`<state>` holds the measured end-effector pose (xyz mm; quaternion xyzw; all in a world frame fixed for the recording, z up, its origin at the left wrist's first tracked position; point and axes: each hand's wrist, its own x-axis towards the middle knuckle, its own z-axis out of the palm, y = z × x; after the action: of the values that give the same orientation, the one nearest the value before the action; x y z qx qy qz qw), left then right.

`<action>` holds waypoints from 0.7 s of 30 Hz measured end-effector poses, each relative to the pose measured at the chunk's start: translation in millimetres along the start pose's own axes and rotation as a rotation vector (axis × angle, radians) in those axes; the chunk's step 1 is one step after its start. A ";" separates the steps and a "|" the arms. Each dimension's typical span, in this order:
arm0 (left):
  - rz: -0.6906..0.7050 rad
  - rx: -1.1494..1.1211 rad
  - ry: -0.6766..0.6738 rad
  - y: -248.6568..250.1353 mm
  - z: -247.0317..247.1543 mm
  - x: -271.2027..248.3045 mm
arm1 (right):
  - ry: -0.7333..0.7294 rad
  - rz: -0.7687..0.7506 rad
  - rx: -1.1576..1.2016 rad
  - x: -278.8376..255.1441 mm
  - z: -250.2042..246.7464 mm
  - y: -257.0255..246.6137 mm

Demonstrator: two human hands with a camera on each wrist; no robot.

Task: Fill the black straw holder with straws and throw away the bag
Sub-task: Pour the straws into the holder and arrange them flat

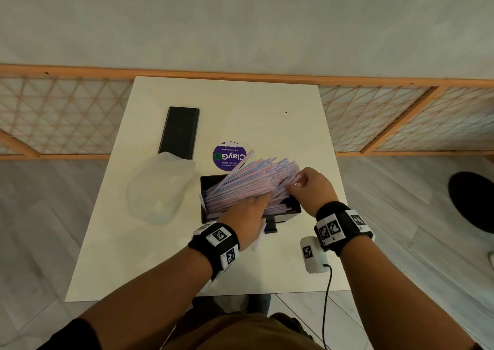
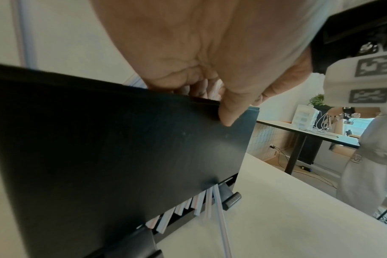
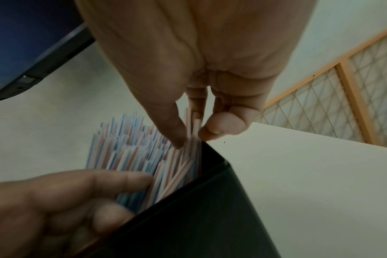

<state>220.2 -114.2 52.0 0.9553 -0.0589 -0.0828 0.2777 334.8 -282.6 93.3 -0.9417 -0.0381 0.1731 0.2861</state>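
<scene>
The black straw holder (image 1: 292, 208) stands open in the middle of the white table (image 1: 267, 103). A thick bundle of pink-and-blue striped straws (image 1: 248, 181) lies slanted in it, their far ends fanned out above the back rim. My left hand (image 1: 263, 199) presses flat on the straws, its thumb (image 2: 230, 111) hanging over the holder's front wall (image 2: 121, 148). My right hand (image 1: 298, 182) pinches the ends of a few straws (image 3: 192, 122) between thumb and forefinger at the holder's right corner (image 3: 210, 209). One straw (image 2: 221, 218) pokes out of the bottom slot. The clear bag (image 1: 160, 189) lies crumpled to the left.
A long black lid (image 1: 179, 133) lies at the back left, partly under the bag. A purple round sticker (image 1: 229, 156) sits behind the holder. A white device (image 1: 314, 254) with a black cable rests near the front right edge. A wooden lattice screen (image 1: 66, 114) runs behind the table.
</scene>
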 end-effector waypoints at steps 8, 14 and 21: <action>-0.104 0.001 -0.011 -1.2 0.8 5.4 | 0.064 -0.149 0.021 -10.7 10.0 -11.0; -0.125 0.039 0.010 -2.7 5.6 4.4 | -0.023 -0.097 0.084 -12.4 23.3 -19.9; -0.094 -0.092 -0.002 -10.4 3.0 7.1 | 0.027 -0.004 0.215 -1.5 19.9 -21.7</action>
<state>227.2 -108.2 43.0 0.9431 -0.0107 -0.0995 0.3172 327.0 -254.3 90.2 -0.9076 -0.0173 0.1631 0.3864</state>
